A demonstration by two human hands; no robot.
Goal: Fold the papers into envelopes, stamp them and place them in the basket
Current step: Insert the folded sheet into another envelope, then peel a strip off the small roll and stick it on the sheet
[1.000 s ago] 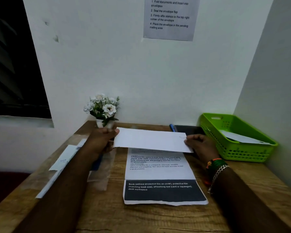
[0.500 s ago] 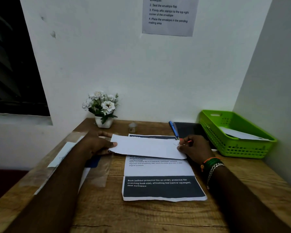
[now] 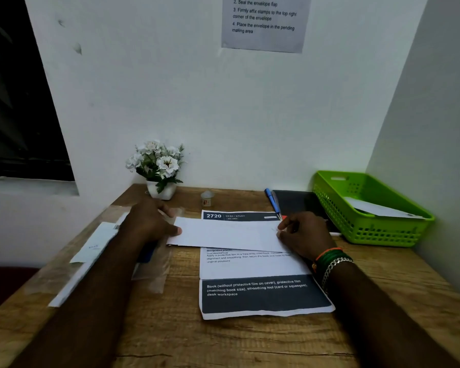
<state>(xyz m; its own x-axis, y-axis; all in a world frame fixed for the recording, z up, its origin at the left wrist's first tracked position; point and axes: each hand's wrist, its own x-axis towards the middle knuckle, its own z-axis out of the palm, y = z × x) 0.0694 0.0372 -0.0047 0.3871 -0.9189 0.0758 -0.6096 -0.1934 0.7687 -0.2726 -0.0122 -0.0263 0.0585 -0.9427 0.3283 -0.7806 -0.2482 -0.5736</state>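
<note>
A white envelope [image 3: 229, 234] lies across the upper part of a printed paper [image 3: 252, 285] on the wooden desk [image 3: 223, 341]. My left hand [image 3: 149, 221] pinches the envelope's left end with thumb on top. My right hand [image 3: 303, 233] grips its right end, wrist wearing bangles and a chain. The paper shows a dark band with white text at its near edge and a "2720" header beyond the envelope. A green basket [image 3: 377, 235] stands at the right with one white envelope [image 3: 377, 208] inside.
A pot of white flowers [image 3: 158, 168] stands at the back left. A small glue bottle [image 3: 207, 198], a blue pen [image 3: 272, 201] and a black notebook [image 3: 298, 203] lie behind the paper. More envelopes and clear sleeves [image 3: 96, 251] rest at the left edge. Walls close the back and right.
Both hands have lowered the envelope from above the desk down onto the printed paper, uncovering the glue bottle, pen and paper header behind it.
</note>
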